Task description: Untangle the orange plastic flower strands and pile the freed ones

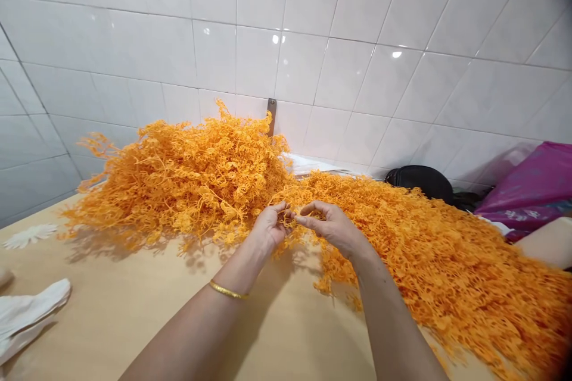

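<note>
A big heap of orange plastic sprigs [192, 178] covers the back of the wooden table [111, 303] and spreads to the right [469, 262]. My left hand [270, 227] and my right hand [333, 227] meet in front of the heap. Both pinch the same small orange sprig [292, 218] between thumb and fingers. A gold bangle [227, 292] circles my left wrist.
White cloth gloves [27, 315] lie at the table's left edge, with a white flower-shaped piece [29, 235] behind them. A black bag [420, 181] and a magenta plastic bag [531, 184] sit at the back right. White tiled wall [313, 41] behind.
</note>
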A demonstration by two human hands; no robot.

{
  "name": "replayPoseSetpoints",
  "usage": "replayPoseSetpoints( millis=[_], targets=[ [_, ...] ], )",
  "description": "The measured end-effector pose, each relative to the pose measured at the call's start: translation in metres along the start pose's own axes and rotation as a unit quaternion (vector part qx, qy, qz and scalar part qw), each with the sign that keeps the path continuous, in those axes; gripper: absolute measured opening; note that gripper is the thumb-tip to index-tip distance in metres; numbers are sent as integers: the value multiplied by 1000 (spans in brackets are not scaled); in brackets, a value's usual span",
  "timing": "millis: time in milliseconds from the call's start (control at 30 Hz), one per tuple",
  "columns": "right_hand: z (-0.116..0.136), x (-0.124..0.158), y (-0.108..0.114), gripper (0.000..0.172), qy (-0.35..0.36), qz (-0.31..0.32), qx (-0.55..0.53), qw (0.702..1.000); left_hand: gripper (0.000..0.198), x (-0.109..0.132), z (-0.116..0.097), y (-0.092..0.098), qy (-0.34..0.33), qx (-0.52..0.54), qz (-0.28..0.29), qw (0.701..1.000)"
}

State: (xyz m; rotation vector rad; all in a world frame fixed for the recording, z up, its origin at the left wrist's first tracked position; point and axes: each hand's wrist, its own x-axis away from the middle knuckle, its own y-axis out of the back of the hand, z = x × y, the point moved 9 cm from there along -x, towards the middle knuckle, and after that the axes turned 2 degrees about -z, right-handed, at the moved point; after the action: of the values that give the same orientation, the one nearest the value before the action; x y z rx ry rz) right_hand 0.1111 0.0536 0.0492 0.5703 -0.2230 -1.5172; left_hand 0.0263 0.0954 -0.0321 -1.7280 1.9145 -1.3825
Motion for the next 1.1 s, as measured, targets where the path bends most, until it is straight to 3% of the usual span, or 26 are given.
replayPoseSetpoints(
  millis=[200,300,500,667,800,867,933,1000,1100],
  targets=[
    [-11,-8,-21,18,14,-18,-48,999,14,3,-2,-2,-26,22,-13,999],
    [-15,-11,-23,27,5,-29,-106,994,15,4,-1,-5,-27,47,-2,999],
    [-19,-5,-28,26,-44,42,-306,950,22,12,3,-19,23,90,47,995],
    [-8,0,-18,27,-17,27,-360,933,27,27,1,-39,75,116,148,979],
    [5,2,19,30,41,-62,-416,906,24,31,-2,-45,107,139,208,962],
    [-4,1,37,29,19,-119,-371,921,22,28,-2,-42,107,152,202,961],
    [-25,-1,51,21,-38,-179,-232,955,22,25,-1,-39,110,168,190,961],
    [-41,-2,62,11,-73,-234,-82,966,21,23,0,-37,114,181,183,960],
    [-42,-5,59,13,-45,-243,10,969,20,23,-3,-38,110,193,188,957]
  ],
)
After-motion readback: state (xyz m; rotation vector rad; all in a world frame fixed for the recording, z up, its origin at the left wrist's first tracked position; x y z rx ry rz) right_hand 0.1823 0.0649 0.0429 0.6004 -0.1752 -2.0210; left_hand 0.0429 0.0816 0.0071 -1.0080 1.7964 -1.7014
